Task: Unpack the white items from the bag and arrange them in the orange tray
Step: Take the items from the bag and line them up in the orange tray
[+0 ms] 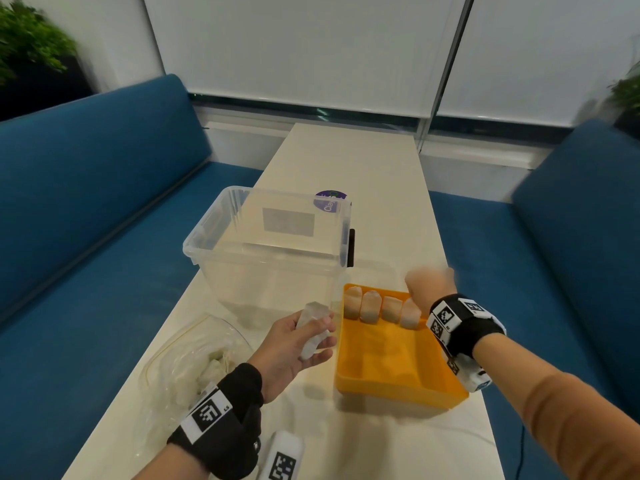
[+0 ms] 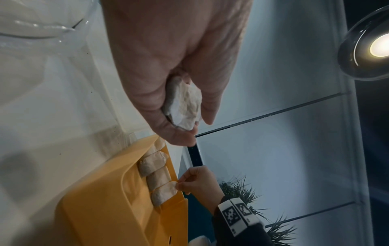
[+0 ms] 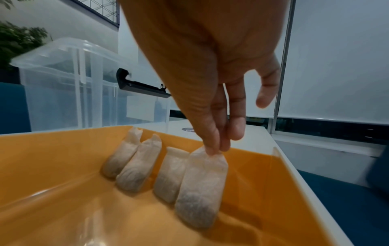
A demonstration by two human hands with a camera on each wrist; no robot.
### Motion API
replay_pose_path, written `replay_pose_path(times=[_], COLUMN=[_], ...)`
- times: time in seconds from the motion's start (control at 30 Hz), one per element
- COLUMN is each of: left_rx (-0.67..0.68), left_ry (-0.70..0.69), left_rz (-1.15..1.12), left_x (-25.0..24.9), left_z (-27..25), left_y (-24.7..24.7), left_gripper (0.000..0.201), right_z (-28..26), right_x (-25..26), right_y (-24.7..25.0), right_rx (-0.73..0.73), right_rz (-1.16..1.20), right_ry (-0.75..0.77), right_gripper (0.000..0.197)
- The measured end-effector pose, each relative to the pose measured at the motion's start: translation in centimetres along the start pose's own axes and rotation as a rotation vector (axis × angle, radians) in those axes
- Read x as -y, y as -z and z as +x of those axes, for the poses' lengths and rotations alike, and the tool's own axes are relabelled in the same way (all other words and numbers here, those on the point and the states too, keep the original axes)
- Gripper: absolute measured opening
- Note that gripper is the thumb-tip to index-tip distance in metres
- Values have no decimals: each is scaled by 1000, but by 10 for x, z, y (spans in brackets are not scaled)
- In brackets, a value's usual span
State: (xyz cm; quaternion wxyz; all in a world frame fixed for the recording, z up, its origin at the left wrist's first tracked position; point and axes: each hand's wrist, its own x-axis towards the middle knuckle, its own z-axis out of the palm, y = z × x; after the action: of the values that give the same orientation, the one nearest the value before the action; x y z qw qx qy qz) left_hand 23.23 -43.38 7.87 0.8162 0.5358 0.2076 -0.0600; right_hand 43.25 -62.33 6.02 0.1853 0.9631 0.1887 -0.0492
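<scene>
The orange tray (image 1: 388, 358) sits on the table, with several white sachets (image 1: 370, 306) leaning in a row against its far wall. My right hand (image 1: 424, 289) is over the tray's far right corner. In the right wrist view its thumb and fingers (image 3: 214, 149) pinch the top edge of the rightmost sachet (image 3: 202, 188), whose bottom rests on the tray floor (image 3: 63, 183). My left hand (image 1: 325, 332) hovers just left of the tray and grips another white sachet (image 2: 185, 106). The clear bag (image 1: 180, 348) lies near left, holding more white items (image 1: 214, 365).
A tall clear plastic bin (image 1: 273, 251) stands right behind the tray and bag. A purple round sticker (image 1: 330, 200) lies on the table behind it. Blue sofa seats (image 1: 104, 202) flank the narrow white table (image 1: 363, 161) on both sides.
</scene>
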Motion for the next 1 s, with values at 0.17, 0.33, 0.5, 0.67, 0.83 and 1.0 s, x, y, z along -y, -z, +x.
replay_pose_path(times=[0.17,0.33,0.5,0.67,0.83,1.0], left_rx=[19,30,19,85,199,239], left_ry=[10,20,46,183,258,273], left_rz=[9,3,-42,-276,-344,-320], left_x=[0,1,0,-7,-13,-15], left_z=[0,0,-1,1,1,-1], left_y=[-3,-3,-3,-10,-20,-27], left_gripper=[28,29,37,57,67,68], right_z=[1,-1,-19,-54,-99,-111], right_x=[-1,-3,-19,-19,16,38], right_y=[1,2,35,80,103,104], right_rx=[2,18,-68,-207,-160,-114], right_rz=[-25,60,227,569,821,795], right_ry=[3,-18,-38,71,346,385], right_gripper=[21,15,12,10,17,24])
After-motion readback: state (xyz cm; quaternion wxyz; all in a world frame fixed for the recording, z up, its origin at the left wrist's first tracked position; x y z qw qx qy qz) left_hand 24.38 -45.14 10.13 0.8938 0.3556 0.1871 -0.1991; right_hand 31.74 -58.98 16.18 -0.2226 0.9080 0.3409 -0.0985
